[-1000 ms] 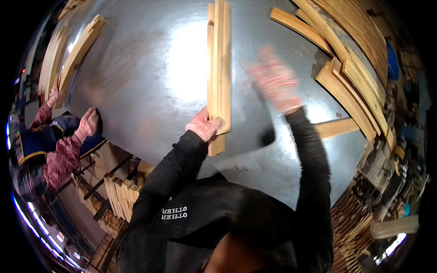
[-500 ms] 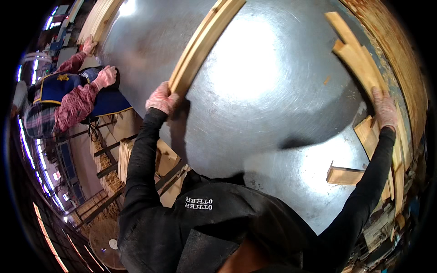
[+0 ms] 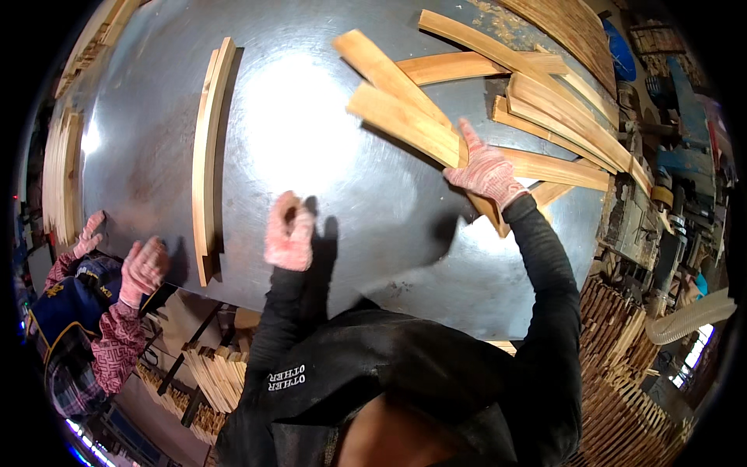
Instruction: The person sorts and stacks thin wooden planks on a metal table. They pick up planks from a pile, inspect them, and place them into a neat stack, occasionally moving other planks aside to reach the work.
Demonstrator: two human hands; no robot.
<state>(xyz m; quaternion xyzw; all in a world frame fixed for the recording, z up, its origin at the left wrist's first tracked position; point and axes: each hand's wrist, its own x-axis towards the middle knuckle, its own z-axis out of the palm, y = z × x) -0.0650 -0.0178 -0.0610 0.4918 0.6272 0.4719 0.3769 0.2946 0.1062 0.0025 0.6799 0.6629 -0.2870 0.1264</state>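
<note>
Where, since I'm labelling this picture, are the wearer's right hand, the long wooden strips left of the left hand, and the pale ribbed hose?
Right hand (image 3: 488, 173): head view, middle of the gloved hand.
Wooden strips (image 3: 207, 156): head view, partway along their length.
Ribbed hose (image 3: 686, 319): head view, middle of its curve.

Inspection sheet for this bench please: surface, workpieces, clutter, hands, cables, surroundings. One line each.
Surface: grey metal table, scuffed, strong glare near the middle.
Workpieces: two overlapping boards at the right hand; long wooden strips lying together on the left.
Clutter: loose board pile crisscrossed at right; tan debris at the far edge.
Hands: both gloved; right hand grips the overlapping boards, left hand half-curled, holding nothing visible.
Cables: none clearly made out; ribbed hose at right.
Surroundings: co-worker at left; stacked wood lower right.
</note>
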